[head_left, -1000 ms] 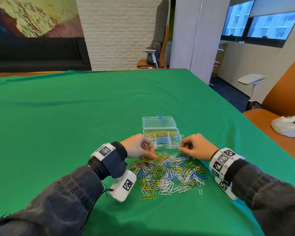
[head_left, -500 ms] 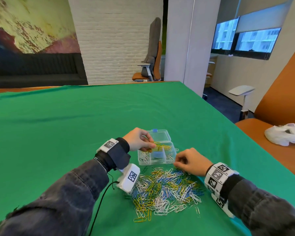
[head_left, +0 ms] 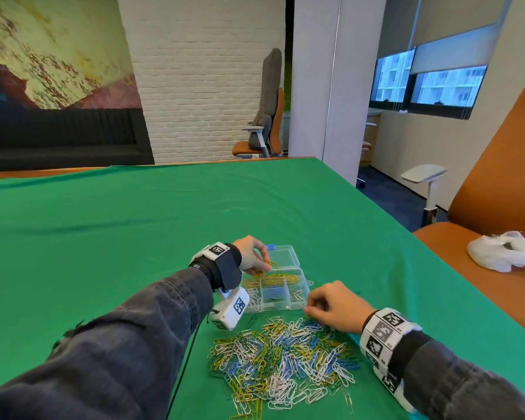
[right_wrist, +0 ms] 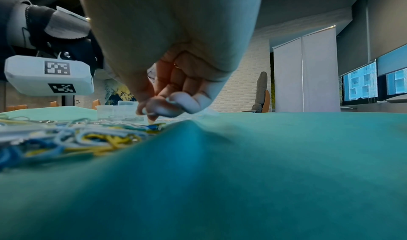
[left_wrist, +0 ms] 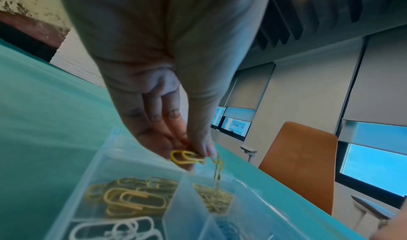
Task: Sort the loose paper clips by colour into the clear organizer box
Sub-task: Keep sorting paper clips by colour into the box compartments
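My left hand (head_left: 250,257) hovers over the back row of the box (head_left: 275,294), thumb and fingers (left_wrist: 174,132) pinched on a small bunch of yellow clips (left_wrist: 187,156); at least two show, one dangling toward the compartment below. My right hand (head_left: 335,306) rests at the far edge of the pile (head_left: 281,362), just beside the box's front wall, its fingertips (right_wrist: 154,110) drawn close together and pressed down among the clips. Whether they have caught a clip yet I cannot tell.

Progress, as I judge it: early to middle. One box stands open on the green cloth (head_left: 134,237), lid (head_left: 282,254) tipped back. Its back row holds yellow clips in two adjoining sections; the front row holds white ones at the left, blue in the middle, and what look like white or silver ones at the right. None looks full.

Left to do: most of it. One large pile of mixed white, blue, yellow and green clips lies between my wrists, far too many and too tangled to count, with a few strays at its near edge. No green section is visible in the box.

Counts: two hands, one box, one pile.
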A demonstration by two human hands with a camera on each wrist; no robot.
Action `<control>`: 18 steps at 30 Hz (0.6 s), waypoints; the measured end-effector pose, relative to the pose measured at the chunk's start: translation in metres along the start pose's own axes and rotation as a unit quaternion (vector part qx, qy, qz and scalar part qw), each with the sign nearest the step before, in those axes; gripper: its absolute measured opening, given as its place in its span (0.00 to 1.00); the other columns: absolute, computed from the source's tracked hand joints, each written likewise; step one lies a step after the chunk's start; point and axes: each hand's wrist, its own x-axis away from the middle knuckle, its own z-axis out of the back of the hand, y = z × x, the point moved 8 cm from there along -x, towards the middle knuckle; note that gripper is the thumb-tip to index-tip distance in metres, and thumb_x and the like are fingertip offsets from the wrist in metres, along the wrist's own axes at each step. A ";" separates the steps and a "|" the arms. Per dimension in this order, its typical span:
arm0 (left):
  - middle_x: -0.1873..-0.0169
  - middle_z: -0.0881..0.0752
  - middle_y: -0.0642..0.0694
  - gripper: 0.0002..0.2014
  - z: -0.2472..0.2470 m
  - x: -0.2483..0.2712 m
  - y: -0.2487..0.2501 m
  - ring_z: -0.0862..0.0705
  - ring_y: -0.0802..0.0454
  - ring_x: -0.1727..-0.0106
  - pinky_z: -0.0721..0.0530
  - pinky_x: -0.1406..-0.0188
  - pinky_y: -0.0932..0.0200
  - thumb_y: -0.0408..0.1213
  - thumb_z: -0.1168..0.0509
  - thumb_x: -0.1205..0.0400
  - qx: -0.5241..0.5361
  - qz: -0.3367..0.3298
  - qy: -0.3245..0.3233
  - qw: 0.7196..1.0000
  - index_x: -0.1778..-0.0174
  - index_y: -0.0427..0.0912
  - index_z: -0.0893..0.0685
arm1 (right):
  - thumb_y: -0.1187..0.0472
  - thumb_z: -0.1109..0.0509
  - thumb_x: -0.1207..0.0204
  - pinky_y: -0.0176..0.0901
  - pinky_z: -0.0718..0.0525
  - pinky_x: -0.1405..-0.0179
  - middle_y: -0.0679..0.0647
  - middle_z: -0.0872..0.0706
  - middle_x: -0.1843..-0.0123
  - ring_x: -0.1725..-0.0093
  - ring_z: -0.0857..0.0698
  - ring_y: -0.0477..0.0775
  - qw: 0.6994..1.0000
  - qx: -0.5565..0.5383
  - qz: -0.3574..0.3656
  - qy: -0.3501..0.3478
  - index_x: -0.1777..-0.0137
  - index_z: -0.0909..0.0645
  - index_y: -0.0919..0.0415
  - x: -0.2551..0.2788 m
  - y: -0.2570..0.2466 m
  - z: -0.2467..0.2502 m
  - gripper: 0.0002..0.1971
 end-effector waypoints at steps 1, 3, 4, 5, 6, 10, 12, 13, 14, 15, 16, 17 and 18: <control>0.67 0.12 0.45 0.07 -0.001 -0.002 -0.002 0.16 0.56 0.69 0.14 0.64 0.65 0.34 0.25 0.23 -0.013 0.003 -0.001 1.000 0.60 0.43 0.18 | 0.54 0.33 0.19 0.30 0.20 0.67 0.47 0.14 0.67 0.72 0.21 0.39 1.000 0.000 0.000 0.000 0.58 0.15 0.55 0.000 0.000 0.000 0.09; 0.67 0.12 0.46 0.05 0.000 -0.005 -0.002 0.16 0.57 0.69 0.15 0.67 0.67 0.34 0.25 0.23 -0.028 0.002 0.006 1.000 0.58 0.42 0.15 | 0.54 0.33 0.19 0.29 0.20 0.68 0.47 0.14 0.67 0.72 0.21 0.38 1.000 0.000 0.000 -0.003 0.58 0.15 0.55 0.000 0.000 0.000 0.09; 0.67 0.12 0.46 0.04 0.000 -0.005 -0.002 0.16 0.58 0.69 0.16 0.68 0.68 0.33 0.25 0.23 -0.032 -0.002 0.010 0.999 0.57 0.41 0.13 | 0.54 0.33 0.19 0.30 0.20 0.68 0.48 0.14 0.67 0.72 0.21 0.38 1.000 0.000 0.001 -0.004 0.58 0.15 0.55 -0.001 -0.001 -0.001 0.10; 0.67 0.13 0.47 0.04 0.001 -0.006 -0.001 0.16 0.58 0.69 0.17 0.70 0.69 0.32 0.25 0.23 -0.035 -0.005 0.014 0.999 0.55 0.40 0.13 | 0.54 0.33 0.19 0.30 0.20 0.68 0.49 0.14 0.66 0.72 0.21 0.39 1.000 0.000 0.001 -0.004 0.58 0.15 0.55 -0.001 -0.001 0.000 0.10; 0.67 0.13 0.47 0.05 0.001 -0.006 0.000 0.16 0.59 0.69 0.18 0.70 0.70 0.32 0.25 0.23 -0.038 -0.007 0.016 0.999 0.54 0.39 0.12 | 0.54 0.33 0.19 0.29 0.20 0.68 0.49 0.13 0.66 0.72 0.21 0.39 1.000 -0.001 0.001 -0.004 0.57 0.14 0.56 -0.001 -0.001 0.000 0.10; 0.67 0.12 0.48 0.06 0.004 -0.008 -0.003 0.15 0.58 0.67 0.18 0.69 0.70 0.33 0.25 0.24 -0.042 -0.006 0.013 0.999 0.52 0.37 0.10 | 0.55 0.33 0.19 0.31 0.18 0.66 0.49 0.14 0.67 0.72 0.20 0.39 1.000 -0.005 0.000 -0.008 0.57 0.14 0.58 0.000 -0.001 0.000 0.10; 0.66 0.11 0.46 0.06 0.006 -0.009 -0.005 0.14 0.56 0.65 0.14 0.62 0.66 0.33 0.24 0.24 -0.038 -0.008 0.012 0.999 0.53 0.38 0.10 | 0.55 0.33 0.19 0.33 0.17 0.65 0.46 0.15 0.71 0.73 0.20 0.38 1.000 -0.011 0.000 -0.009 0.58 0.14 0.57 0.001 -0.001 0.000 0.10; 0.65 0.11 0.46 0.06 0.007 -0.010 -0.006 0.14 0.55 0.65 0.13 0.59 0.64 0.33 0.24 0.25 -0.036 -0.010 0.014 0.999 0.53 0.38 0.10 | 0.55 0.33 0.20 0.34 0.17 0.64 0.45 0.16 0.72 0.74 0.21 0.38 1.000 -0.013 0.000 -0.011 0.59 0.14 0.57 0.001 -0.001 0.000 0.10; 0.65 0.11 0.46 0.06 0.009 -0.010 -0.006 0.14 0.56 0.65 0.13 0.58 0.64 0.32 0.24 0.25 -0.032 -0.011 0.016 0.999 0.53 0.38 0.10 | 0.55 0.33 0.20 0.35 0.17 0.64 0.45 0.16 0.72 0.74 0.21 0.39 1.000 -0.013 0.000 -0.011 0.59 0.14 0.57 0.001 -0.001 0.000 0.10; 0.65 0.11 0.46 0.05 0.010 -0.011 -0.007 0.14 0.57 0.66 0.12 0.59 0.65 0.32 0.24 0.24 -0.028 -0.012 0.019 0.999 0.53 0.38 0.10 | 0.55 0.33 0.20 0.35 0.17 0.65 0.45 0.16 0.72 0.74 0.21 0.39 1.000 -0.012 0.000 -0.012 0.59 0.14 0.57 0.001 -0.001 0.000 0.10; 0.66 0.11 0.47 0.04 0.011 -0.011 -0.008 0.14 0.57 0.67 0.12 0.60 0.65 0.31 0.25 0.24 -0.024 -0.012 0.023 0.999 0.54 0.38 0.10 | 0.55 0.33 0.20 0.33 0.18 0.65 0.45 0.16 0.72 0.74 0.21 0.39 1.000 -0.012 -0.001 -0.012 0.59 0.14 0.57 0.001 -0.001 0.000 0.10; 0.66 0.11 0.46 0.02 0.013 -0.010 -0.009 0.14 0.57 0.68 0.12 0.61 0.66 0.31 0.25 0.23 -0.021 -0.011 0.025 0.999 0.56 0.39 0.10 | 0.55 0.33 0.19 0.32 0.18 0.66 0.45 0.16 0.72 0.73 0.20 0.38 1.000 -0.013 -0.002 -0.013 0.58 0.14 0.57 0.001 -0.001 0.000 0.10; 0.66 0.10 0.45 0.01 0.013 -0.010 -0.010 0.14 0.57 0.69 0.12 0.61 0.65 0.31 0.26 0.23 -0.016 -0.011 0.024 1.000 0.58 0.40 0.10 | 0.56 0.33 0.20 0.31 0.18 0.66 0.45 0.16 0.71 0.74 0.20 0.38 1.000 -0.014 -0.002 -0.013 0.58 0.14 0.57 0.001 -0.001 0.000 0.09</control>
